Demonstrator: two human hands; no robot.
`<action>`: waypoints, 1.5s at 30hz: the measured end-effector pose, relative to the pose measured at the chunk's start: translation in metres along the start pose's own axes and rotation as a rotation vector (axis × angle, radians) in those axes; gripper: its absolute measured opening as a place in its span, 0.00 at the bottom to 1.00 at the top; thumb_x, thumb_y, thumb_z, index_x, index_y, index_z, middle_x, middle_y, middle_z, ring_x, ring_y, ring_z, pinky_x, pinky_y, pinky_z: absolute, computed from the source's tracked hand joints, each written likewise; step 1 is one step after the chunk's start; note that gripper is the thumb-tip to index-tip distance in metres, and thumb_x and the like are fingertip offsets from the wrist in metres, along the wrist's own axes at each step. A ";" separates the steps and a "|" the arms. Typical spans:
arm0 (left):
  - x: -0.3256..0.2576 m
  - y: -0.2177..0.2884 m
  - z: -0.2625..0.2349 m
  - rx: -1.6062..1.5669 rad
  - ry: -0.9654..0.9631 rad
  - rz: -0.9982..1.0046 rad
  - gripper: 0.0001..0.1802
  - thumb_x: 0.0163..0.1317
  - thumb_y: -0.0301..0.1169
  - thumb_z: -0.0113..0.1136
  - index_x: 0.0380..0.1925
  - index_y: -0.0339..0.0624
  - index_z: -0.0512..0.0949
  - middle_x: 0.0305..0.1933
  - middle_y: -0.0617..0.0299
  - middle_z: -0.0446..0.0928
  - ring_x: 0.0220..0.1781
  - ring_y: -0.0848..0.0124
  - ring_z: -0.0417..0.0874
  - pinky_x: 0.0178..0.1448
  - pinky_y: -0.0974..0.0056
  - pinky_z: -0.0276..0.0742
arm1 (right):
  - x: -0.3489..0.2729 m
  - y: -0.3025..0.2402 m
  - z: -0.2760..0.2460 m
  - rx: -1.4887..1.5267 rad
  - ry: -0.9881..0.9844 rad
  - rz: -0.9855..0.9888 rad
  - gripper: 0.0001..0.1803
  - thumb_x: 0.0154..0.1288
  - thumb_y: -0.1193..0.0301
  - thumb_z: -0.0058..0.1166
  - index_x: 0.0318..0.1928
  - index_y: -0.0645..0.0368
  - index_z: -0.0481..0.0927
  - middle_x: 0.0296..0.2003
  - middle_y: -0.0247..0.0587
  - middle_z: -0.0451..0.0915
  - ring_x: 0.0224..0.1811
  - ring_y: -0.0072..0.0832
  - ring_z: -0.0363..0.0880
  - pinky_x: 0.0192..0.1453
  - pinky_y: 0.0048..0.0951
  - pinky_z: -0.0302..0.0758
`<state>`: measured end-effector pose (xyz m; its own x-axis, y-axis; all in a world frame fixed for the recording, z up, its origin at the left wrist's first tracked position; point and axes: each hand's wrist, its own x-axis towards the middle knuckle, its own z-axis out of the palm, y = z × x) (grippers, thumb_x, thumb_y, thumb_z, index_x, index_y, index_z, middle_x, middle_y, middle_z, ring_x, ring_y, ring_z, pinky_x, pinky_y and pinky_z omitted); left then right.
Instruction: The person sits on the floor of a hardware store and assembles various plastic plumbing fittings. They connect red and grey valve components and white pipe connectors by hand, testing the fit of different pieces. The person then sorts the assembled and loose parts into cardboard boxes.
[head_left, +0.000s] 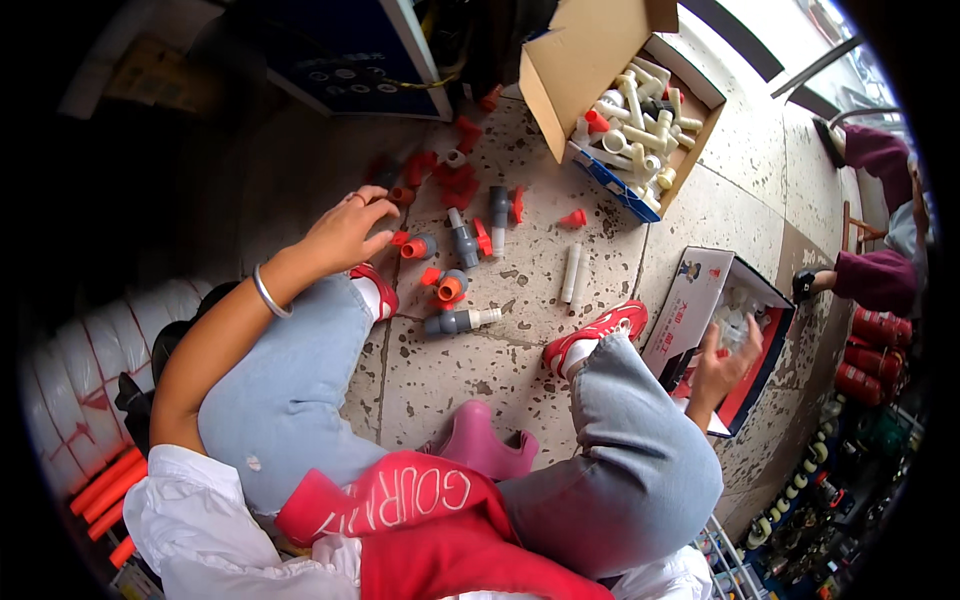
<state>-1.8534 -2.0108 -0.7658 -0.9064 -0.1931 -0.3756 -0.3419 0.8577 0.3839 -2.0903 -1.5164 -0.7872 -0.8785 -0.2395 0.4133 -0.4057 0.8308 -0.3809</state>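
My left hand (350, 228) reaches over the floor at the left, fingers apart, with nothing seen in it. Close by its fingertips lies a grey ball valve with an orange opening and red handle (417, 246). Another grey valve with a white pipe end (463, 238) lies to its right, and one more upright-looking grey valve (499, 212) is beyond. Nearer me are a valve with an orange mouth (450, 288) and a grey valve (456, 321). My right hand (722, 366), fingers spread, is at the open box of clear and white small parts (742, 300).
A cardboard box (717, 90) of cream pipe fittings (640, 125) stands at the far right. White pipe pieces (571, 272) and a red cone-shaped piece (573, 218) lie on the tiled floor. A pink stool (485, 440) is between my legs. Another person's legs (872, 280) show at right.
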 end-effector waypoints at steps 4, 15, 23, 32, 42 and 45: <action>0.006 0.009 0.004 -0.151 0.010 0.009 0.18 0.60 0.38 0.60 0.49 0.47 0.75 0.63 0.53 0.67 0.62 0.52 0.72 0.64 0.55 0.70 | -0.013 -0.029 0.093 0.274 -0.688 0.115 0.36 0.56 0.69 0.67 0.64 0.51 0.67 0.52 0.47 0.76 0.48 0.34 0.80 0.52 0.38 0.76; 0.038 -0.045 0.065 -0.674 0.335 -0.257 0.14 0.60 0.29 0.61 0.47 0.42 0.77 0.50 0.54 0.74 0.53 0.60 0.78 0.55 0.61 0.77 | -0.056 -0.082 0.224 -0.198 -1.049 0.024 0.46 0.51 0.54 0.68 0.66 0.56 0.58 0.56 0.53 0.71 0.52 0.51 0.79 0.49 0.47 0.78; 0.040 -0.062 0.121 -0.660 0.375 -0.367 0.14 0.62 0.25 0.58 0.49 0.41 0.76 0.51 0.57 0.74 0.56 0.64 0.77 0.56 0.62 0.80 | -0.084 -0.086 0.232 0.159 -1.003 -0.307 0.23 0.51 0.72 0.60 0.49 0.53 0.70 0.44 0.45 0.75 0.40 0.48 0.80 0.40 0.46 0.77; 0.054 -0.058 0.123 -0.644 0.473 -0.269 0.14 0.59 0.24 0.58 0.45 0.41 0.76 0.49 0.52 0.74 0.53 0.56 0.78 0.52 0.57 0.78 | -0.120 -0.128 0.235 0.195 -1.377 -1.079 0.20 0.56 0.66 0.58 0.48 0.53 0.68 0.41 0.42 0.74 0.32 0.42 0.83 0.31 0.43 0.79; 0.158 -0.049 0.117 0.037 0.160 -0.192 0.57 0.45 0.48 0.75 0.73 0.53 0.52 0.73 0.42 0.51 0.72 0.38 0.56 0.68 0.47 0.67 | -0.042 -0.110 0.238 0.053 -1.253 -0.709 0.21 0.56 0.68 0.61 0.49 0.54 0.69 0.45 0.45 0.72 0.40 0.45 0.81 0.39 0.43 0.79; 0.173 -0.048 0.130 -0.029 0.137 -0.320 0.62 0.41 0.53 0.76 0.73 0.50 0.50 0.75 0.41 0.49 0.74 0.37 0.54 0.69 0.45 0.65 | -0.027 -0.097 0.247 -0.007 -1.229 -0.545 0.26 0.54 0.69 0.62 0.54 0.55 0.69 0.51 0.48 0.70 0.47 0.48 0.78 0.46 0.43 0.79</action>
<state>-1.9613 -2.0232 -0.9583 -0.7766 -0.5135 -0.3650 -0.6188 0.7302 0.2895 -2.0890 -1.7149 -0.9658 -0.2630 -0.8274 -0.4962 -0.7756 0.4872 -0.4013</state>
